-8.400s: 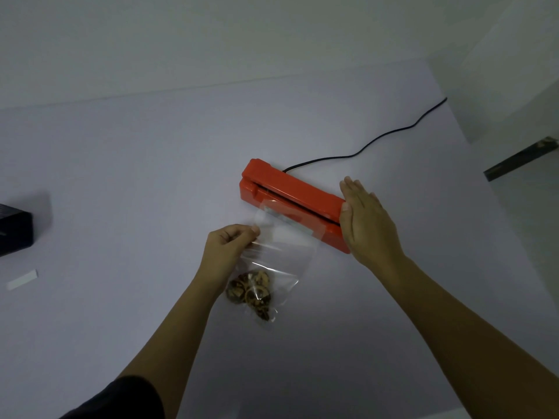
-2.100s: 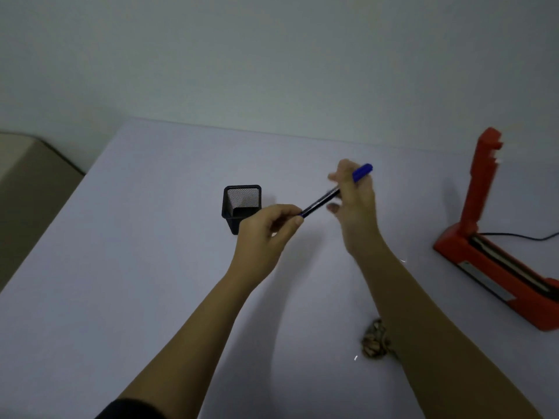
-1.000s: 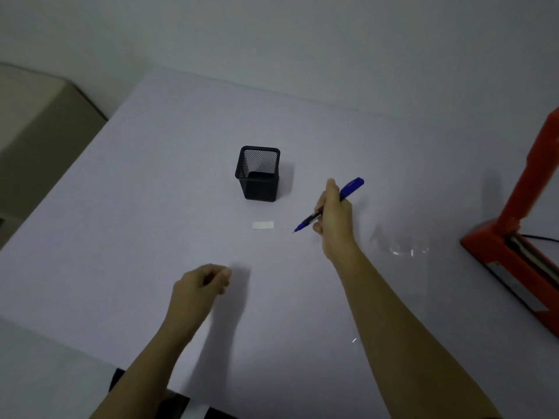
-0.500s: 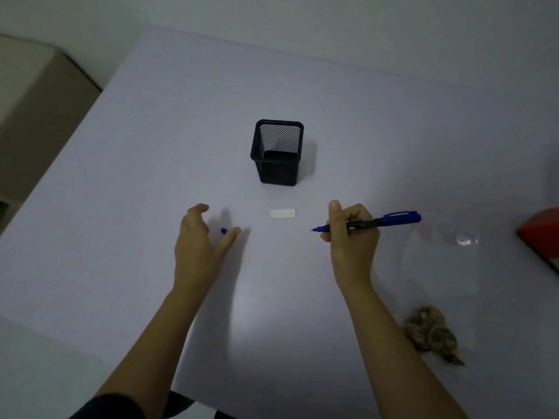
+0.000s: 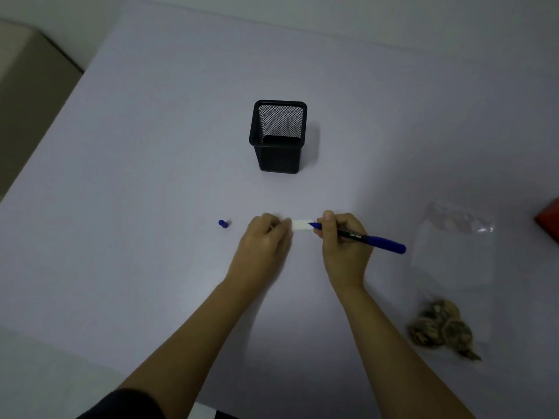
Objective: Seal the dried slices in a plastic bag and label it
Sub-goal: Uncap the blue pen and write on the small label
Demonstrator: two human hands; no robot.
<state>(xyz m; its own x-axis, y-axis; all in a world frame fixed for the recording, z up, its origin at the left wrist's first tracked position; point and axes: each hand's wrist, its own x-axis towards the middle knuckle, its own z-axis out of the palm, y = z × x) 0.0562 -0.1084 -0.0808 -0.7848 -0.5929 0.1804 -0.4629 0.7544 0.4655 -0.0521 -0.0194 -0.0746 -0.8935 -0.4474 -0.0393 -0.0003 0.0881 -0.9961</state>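
Observation:
A small white label (image 5: 300, 225) lies flat on the white table (image 5: 151, 176). My left hand (image 5: 266, 240) presses its fingertips on the label's left end. My right hand (image 5: 341, 240) grips an uncapped blue marker (image 5: 363, 238), whose tip touches the label's right part. The marker's blue cap (image 5: 223, 224) lies on the table left of my left hand. At the right lies the clear plastic bag (image 5: 453, 267), with brown dried slices (image 5: 440, 331) bunched at its near end.
A black mesh pen holder (image 5: 278, 136) stands upright behind the label, with nothing in it. A corner of the red heat sealer (image 5: 549, 220) shows at the right edge. The table's left edge runs diagonally, with floor beyond.
My left hand has let go of the cap and moved right onto the label's left end. My right hand has brought the marker tip onto the label.

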